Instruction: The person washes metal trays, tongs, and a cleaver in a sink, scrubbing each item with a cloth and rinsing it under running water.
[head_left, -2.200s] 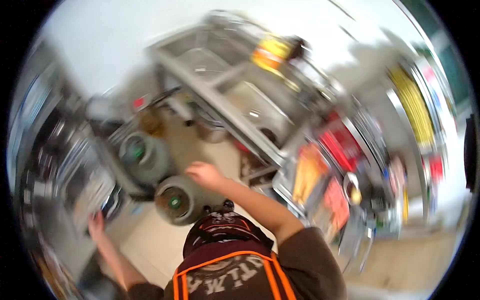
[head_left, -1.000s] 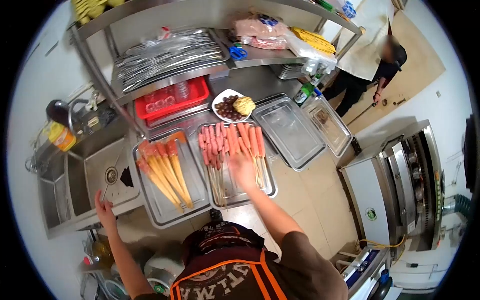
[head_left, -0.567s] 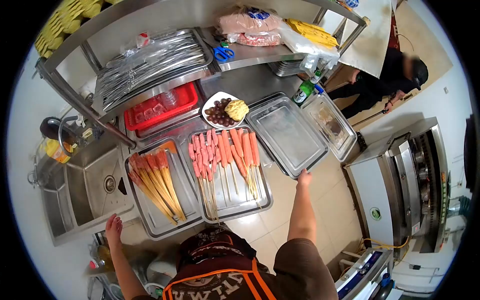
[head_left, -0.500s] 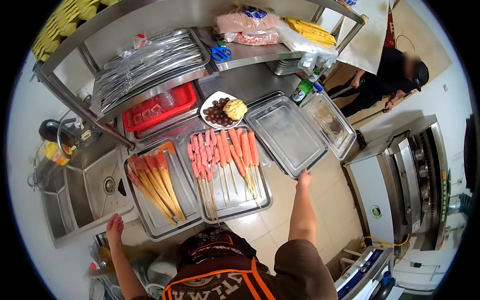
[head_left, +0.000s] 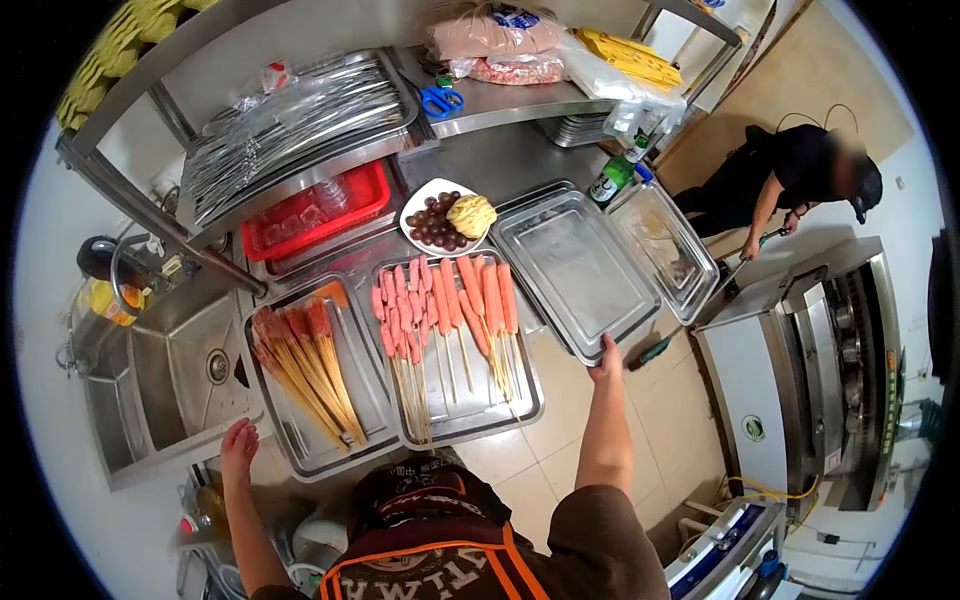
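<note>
Since the earlier frame, a co-worker (head_left: 795, 175) had shifted further right and a brush (head_left: 650, 353) had come into view over the floor (head_left: 660, 420), while the tray (head_left: 575, 268) had hardly moved. It lay at the right of the counter (head_left: 490, 165), its near end apparently jutting past the edge. It looked like thin, smooth metal, so probably light and stiff, hardly fragile, perhaps slippery if wet; the raised rim by a near corner offered the surest hold, and a second hand would likely steady its length. That near corner sat right at the fingers of the right hand (head_left: 607, 362), which seemed closed on the rim, with one digit showing above and the rest hidden. The left hand (head_left: 239, 448) was well apart from it, fingers loosely curled around nothing, just beside the skewer tray (head_left: 375, 400). Next to the tray came the sausage tray (head_left: 468, 415) on the left, a plate (head_left: 410, 205) behind that, and a bottle (head_left: 612, 180) beyond its far right side.
</note>
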